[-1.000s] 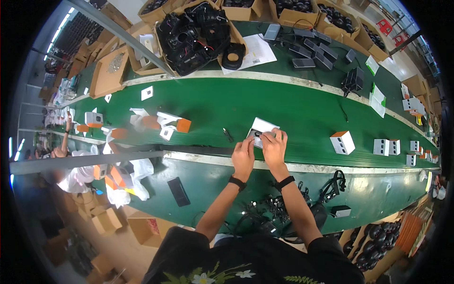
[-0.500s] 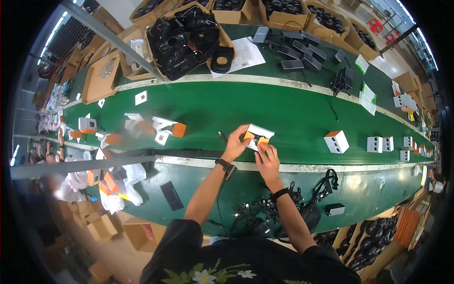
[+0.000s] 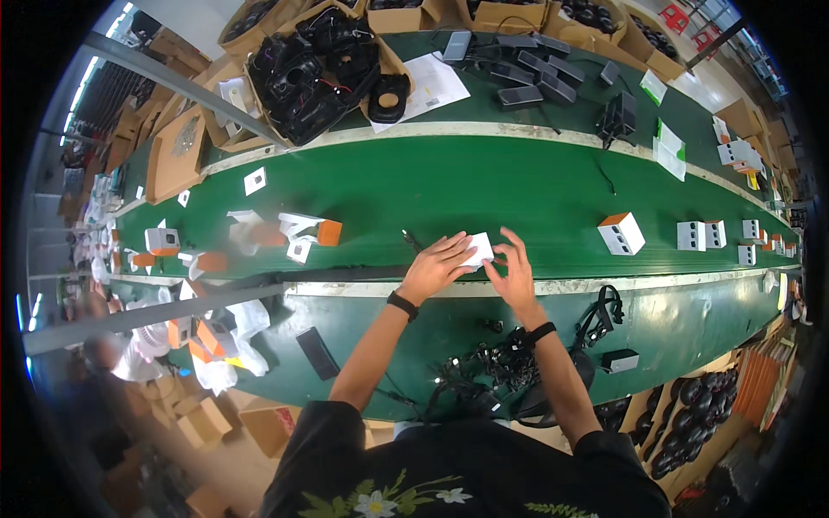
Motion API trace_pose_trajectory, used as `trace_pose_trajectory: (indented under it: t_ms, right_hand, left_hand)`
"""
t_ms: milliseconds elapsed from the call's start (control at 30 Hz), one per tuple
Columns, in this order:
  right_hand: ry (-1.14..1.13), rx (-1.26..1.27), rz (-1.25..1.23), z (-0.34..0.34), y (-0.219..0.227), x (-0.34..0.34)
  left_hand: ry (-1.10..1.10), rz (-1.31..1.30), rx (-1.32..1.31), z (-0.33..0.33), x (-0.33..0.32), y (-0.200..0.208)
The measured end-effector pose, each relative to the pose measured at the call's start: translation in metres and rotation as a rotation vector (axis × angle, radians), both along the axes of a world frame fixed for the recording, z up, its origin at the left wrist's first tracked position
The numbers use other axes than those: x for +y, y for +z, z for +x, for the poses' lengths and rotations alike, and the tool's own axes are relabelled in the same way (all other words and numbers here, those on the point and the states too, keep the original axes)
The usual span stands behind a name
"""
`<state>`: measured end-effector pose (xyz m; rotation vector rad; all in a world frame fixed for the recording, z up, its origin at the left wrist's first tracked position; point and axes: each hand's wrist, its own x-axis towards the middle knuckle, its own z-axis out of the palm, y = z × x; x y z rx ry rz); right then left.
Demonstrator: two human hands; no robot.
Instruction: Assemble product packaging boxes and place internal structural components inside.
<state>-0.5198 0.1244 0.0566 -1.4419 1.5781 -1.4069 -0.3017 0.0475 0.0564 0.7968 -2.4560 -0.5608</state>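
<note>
A small white box (image 3: 481,248) lies at the near side of the green belt, with its white face showing. My left hand (image 3: 434,268) rests across its left side, fingers stretched together over the box and touching it. My right hand (image 3: 515,274) is at the box's right edge, thumb and fingers spread apart, the thumb close to the box. A short black cable end (image 3: 411,240) lies on the belt to the left of the box. The underside of the box is hidden.
White-and-orange boxes (image 3: 621,234) stand along the belt to the right. Opened boxes (image 3: 328,231) with white flaps are on the left. A tangle of black cables (image 3: 492,371) and a black slab (image 3: 318,352) lie on the near table. A grey rail (image 3: 155,319) crosses the left side.
The orange inner flaps of the box no longer show; a white face is up instead. My left hand has moved flat over the box, and my right hand has shifted right with its fingers opened.
</note>
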Motion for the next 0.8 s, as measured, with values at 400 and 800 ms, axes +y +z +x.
trace_pose_trajectory:
  t_ms: [400,800]
  right_hand:
    - [0.377,0.793,-0.216,-0.041,-0.016,-0.009]
    - [0.351,0.776,-0.188,-0.047,-0.012,-0.001]
  left_hand:
    - [-0.002,-0.134,-0.020,-0.010,0.008,-0.003]
    - [0.034,-0.168,0.059,-0.020,0.016,-0.029]
